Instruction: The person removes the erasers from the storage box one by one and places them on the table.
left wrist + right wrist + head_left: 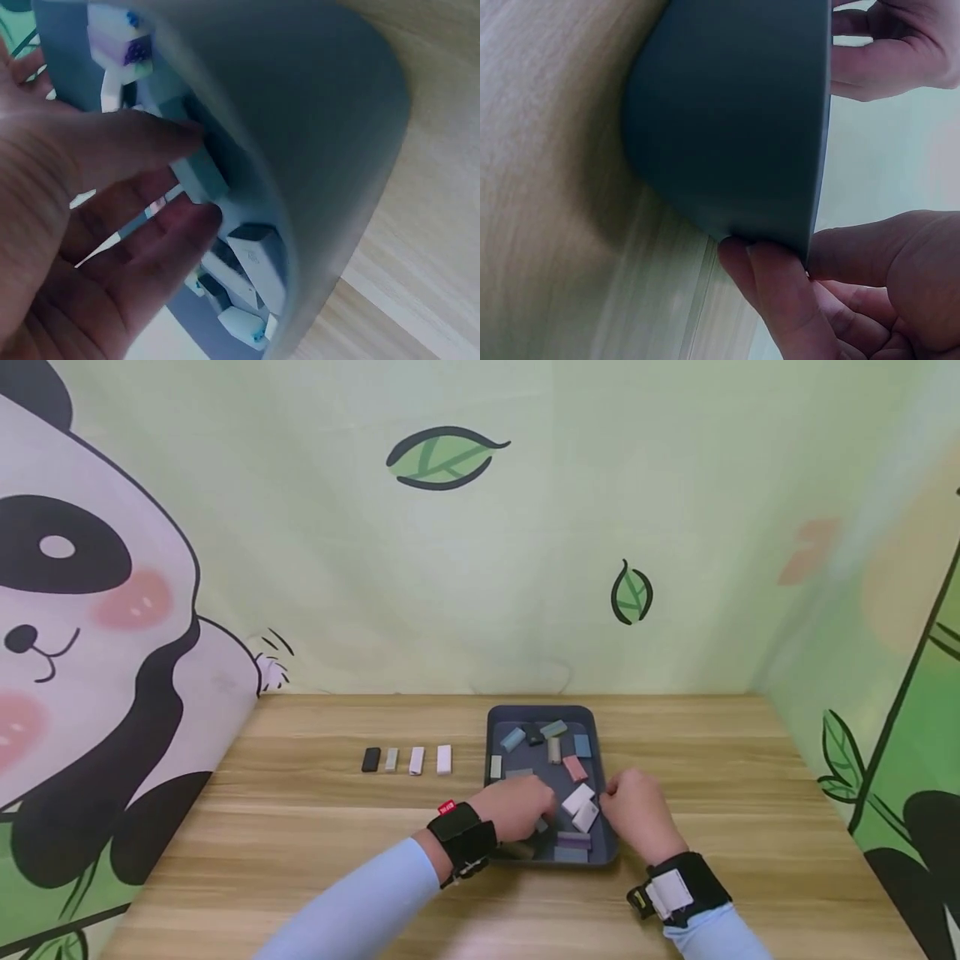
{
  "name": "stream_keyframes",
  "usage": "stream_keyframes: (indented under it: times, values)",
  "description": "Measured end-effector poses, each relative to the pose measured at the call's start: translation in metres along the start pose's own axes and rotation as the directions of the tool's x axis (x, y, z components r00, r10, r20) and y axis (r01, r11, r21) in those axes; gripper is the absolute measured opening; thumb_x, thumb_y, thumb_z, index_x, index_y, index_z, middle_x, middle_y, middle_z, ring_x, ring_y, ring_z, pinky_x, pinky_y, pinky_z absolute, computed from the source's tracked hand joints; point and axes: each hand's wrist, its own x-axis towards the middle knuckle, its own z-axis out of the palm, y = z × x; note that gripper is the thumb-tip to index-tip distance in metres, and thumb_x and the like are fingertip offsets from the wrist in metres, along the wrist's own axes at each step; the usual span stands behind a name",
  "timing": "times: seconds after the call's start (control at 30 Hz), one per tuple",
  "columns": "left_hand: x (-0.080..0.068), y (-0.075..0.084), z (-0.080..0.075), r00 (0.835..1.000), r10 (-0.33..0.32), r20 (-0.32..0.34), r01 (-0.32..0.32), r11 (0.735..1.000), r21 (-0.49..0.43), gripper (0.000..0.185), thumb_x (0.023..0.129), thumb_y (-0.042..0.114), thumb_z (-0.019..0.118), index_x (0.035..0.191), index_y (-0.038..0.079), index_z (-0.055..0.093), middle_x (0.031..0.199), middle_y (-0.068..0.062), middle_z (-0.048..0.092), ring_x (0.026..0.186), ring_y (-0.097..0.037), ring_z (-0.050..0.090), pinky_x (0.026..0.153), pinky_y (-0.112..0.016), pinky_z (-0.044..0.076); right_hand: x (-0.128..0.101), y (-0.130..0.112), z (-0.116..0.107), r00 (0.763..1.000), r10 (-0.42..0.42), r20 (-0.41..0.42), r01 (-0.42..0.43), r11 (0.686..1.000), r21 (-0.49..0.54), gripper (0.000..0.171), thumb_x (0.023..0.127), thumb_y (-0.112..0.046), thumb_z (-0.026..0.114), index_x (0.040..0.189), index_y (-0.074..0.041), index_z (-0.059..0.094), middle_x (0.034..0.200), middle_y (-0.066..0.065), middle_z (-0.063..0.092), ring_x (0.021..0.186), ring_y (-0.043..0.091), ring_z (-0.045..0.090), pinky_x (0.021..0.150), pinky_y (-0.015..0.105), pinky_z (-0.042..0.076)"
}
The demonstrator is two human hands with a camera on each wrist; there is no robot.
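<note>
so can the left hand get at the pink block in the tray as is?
Probably yes. The left hand is already inside the dark tray, fingers on a teal block. The pink block lies loose farther in, uncovered; the right hand grips the tray's right rim, not across the path.

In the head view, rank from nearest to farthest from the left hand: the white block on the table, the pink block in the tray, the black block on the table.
1. Pink rectangular block, in the dark grey tray, to the right of the left hand.
2. White rectangular block, right end of the table row.
3. Black rectangular block, left end of that row.
</note>
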Motion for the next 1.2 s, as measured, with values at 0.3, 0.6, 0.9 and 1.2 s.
stream_keyframes:
  times: [0.3, 0.6, 0.9, 1.2]
  values:
    - [-0.017, -0.033, -0.033, 0.977, -0.024, -0.211, 0.008, 0.997, -0.076, 0.023, 0.088, 0.016, 0.061, 0.109, 0.015, 0.069, 0.096, 0.003, 0.067, 0.080, -0.005, 0.059, 0.068, -0.017, 0.048, 0.001, 0.001, 0.002, 1.000, -0.008, -0.015, 0.008, 1.000, -0.014, 0.025, 0.082, -0.009, 0.063, 0.058, -0.006, 0.062, 0.052, 0.001, 0.051, 0.046, 0.014, 0.048, 0.043, 0.026, 0.036]
    - [-0.060, -0.089, -0.063, 0.847, -0.342, -0.406, 0.229, 0.925, -0.302, 0.024, 0.089, 0.017, 0.061, 0.112, 0.011, 0.067, 0.098, 0.001, 0.068, 0.086, -0.008, 0.064, 0.074, -0.023, 0.052, 0.001, 0.000, 0.001, 1.000, -0.002, -0.001, 0.002, 1.000, 0.001, 0.027, 0.082, -0.007, 0.062, 0.056, -0.006, 0.059, 0.051, 0.001, 0.049, 0.045, 0.014, 0.047, 0.042, 0.026, 0.034]
    - [-0.108, -0.141, -0.065, 0.657, -0.552, -0.513, 0.401, 0.833, -0.382, 0.024, 0.088, 0.016, 0.062, 0.109, 0.004, 0.067, 0.097, -0.009, 0.067, 0.084, -0.019, 0.063, 0.071, -0.033, 0.053, -0.001, -0.001, 0.001, 1.000, 0.010, 0.022, -0.010, 1.000, 0.010, 0.023, 0.083, -0.008, 0.061, 0.061, -0.004, 0.063, 0.054, 0.003, 0.052, 0.047, 0.015, 0.049, 0.043, 0.026, 0.036]
    - [-0.141, -0.174, -0.040, 0.475, -0.769, -0.429, 0.558, 0.640, -0.529, 0.025, 0.089, 0.019, 0.059, 0.108, 0.004, 0.067, 0.094, -0.010, 0.068, 0.080, -0.021, 0.063, 0.069, -0.036, 0.052, -0.001, 0.000, 0.001, 1.000, -0.006, -0.004, 0.006, 1.000, -0.009, 0.023, 0.082, -0.008, 0.062, 0.060, -0.004, 0.064, 0.054, 0.003, 0.054, 0.047, 0.015, 0.049, 0.043, 0.026, 0.037]
